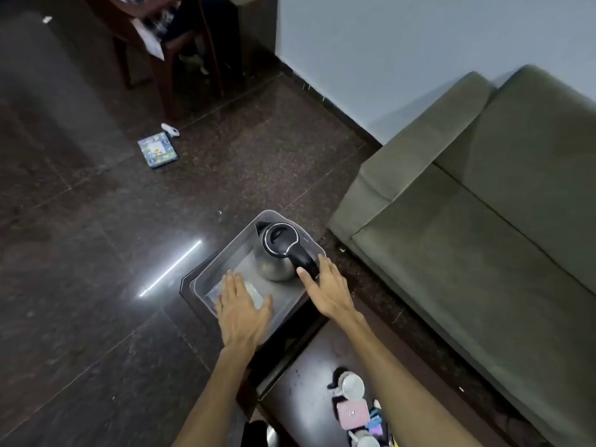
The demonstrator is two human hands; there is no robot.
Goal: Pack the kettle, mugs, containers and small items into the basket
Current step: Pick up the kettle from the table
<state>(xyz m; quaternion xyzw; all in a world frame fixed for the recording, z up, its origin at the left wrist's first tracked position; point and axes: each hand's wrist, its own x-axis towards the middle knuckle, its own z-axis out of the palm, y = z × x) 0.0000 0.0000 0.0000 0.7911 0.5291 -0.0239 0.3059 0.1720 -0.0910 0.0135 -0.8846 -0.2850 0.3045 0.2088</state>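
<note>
Kettle (277,253): steel body, black lid & handle. Stands upright in far-right part of basket (206,275). Spout points far-left; handle runs near-right, toward the right hand. Long axis vertical; spout-to-handle line diagonal across basket.

Basket: grey, translucent, rectangular, on far end of dark counter (306,366). Long side runs near-left to far-right.

Right hand (325,288): open, fingers spread; thumb and forefinger lie either side of handle's lower end. Cannot tell if it touches; no closed grip.

Left hand (242,308): flat, palm down, fingers extended, over near-left part of basket. A pale item (254,293) shows partly under it; too blurred to ID. Grips nothing.

Near end of counter: white mug (351,386), opening facing the camera; pink container (352,413) just beside it; small blue & purple items (375,424) next to that; 2nd mug (366,440) at frame edge.

Green sofa (483,221) right of counter. Dark stone floor (96,253); box (157,150) lies on it, well apart.
</note>
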